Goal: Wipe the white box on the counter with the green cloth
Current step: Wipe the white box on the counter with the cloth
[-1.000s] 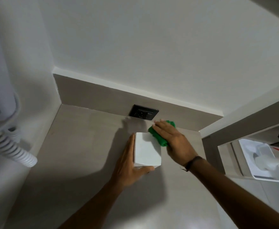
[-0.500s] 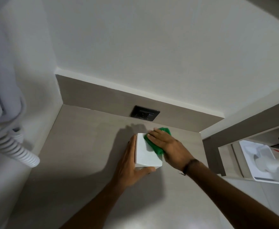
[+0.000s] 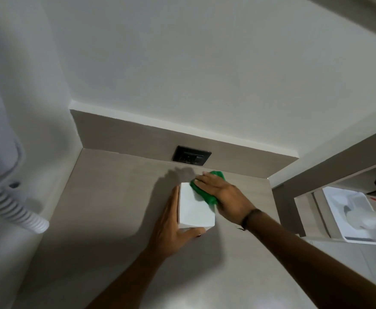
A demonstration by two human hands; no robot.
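Note:
A small white box (image 3: 193,208) stands on the beige counter (image 3: 106,201). My left hand (image 3: 171,226) grips the box along its left side, with the thumb under its near edge. My right hand (image 3: 224,194) lies flat on a green cloth (image 3: 207,196) and presses it onto the far right part of the box top. Most of the cloth is hidden under the palm and fingers; green shows at the fingertips and along the box's right edge.
A black wall socket (image 3: 191,156) sits in the backsplash just behind the box. A white coiled hose (image 3: 11,208) hangs at the left wall. To the right, a lower shelf holds a white tray (image 3: 358,233) with a spray bottle (image 3: 367,219).
My right hand slid the cloth from beside the box's far right corner onto its top. The left hand kept its hold on the box.

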